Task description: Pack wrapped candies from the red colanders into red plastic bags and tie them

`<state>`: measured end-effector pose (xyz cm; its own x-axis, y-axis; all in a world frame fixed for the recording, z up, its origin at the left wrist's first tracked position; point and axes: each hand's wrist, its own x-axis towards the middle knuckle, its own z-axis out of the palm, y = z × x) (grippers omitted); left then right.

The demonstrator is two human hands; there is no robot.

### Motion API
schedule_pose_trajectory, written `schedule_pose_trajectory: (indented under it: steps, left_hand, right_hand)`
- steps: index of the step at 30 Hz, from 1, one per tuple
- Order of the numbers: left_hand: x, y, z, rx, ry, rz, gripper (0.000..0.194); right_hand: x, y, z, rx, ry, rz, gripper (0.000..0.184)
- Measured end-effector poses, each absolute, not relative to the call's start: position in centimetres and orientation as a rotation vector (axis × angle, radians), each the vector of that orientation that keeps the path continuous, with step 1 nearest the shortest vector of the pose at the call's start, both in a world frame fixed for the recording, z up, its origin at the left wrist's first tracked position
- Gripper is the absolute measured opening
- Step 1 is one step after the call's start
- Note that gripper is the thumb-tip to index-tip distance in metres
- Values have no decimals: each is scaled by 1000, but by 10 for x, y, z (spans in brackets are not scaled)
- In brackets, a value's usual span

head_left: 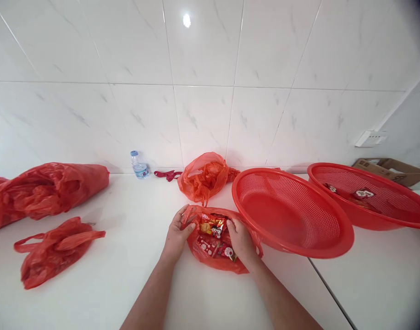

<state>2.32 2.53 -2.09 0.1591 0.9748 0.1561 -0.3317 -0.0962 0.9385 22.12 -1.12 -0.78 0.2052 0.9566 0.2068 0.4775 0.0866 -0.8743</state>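
A thin red plastic bag point(210, 262) lies open on the white table, straight in front of me. Inside it are several small wrapped snack packets, among them a shiny red-and-gold packet point(212, 225) with cartoon figures. My left hand point(177, 233) pinches the bag's left rim between thumb and fingers. Within the mouth of the bag, at its right side, is my right hand point(242, 240). Its thumb rests beside the red-and-gold packet, while the other fingers are hidden among the packets and plastic.
A red perforated basket point(285, 215) stands right of the bag; a second basket point(378, 183) beyond it holds a few packets. Behind lie crumpled red bags point(208, 176) and a water bottle point(140, 166). At left are a large red bundle point(58, 188) and a tied red bag point(57, 252).
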Motion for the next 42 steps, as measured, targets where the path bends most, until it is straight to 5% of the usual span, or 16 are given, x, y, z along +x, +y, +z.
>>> schedule_pose_trajectory:
  steps: [20, 29, 42]
  left_hand:
    - [21, 25, -16, 988, 630, 1291, 66]
    - [20, 24, -14, 979, 604, 1250, 65]
    - [34, 25, -29, 1570, 1240, 1060, 69]
  right_hand:
    - [224, -74, -7, -1964, -1971, 429, 50]
    - [224, -74, 5, -1998, -1993, 259, 39]
    - [228, -45, -6, -1968, -1617, 611, 38]
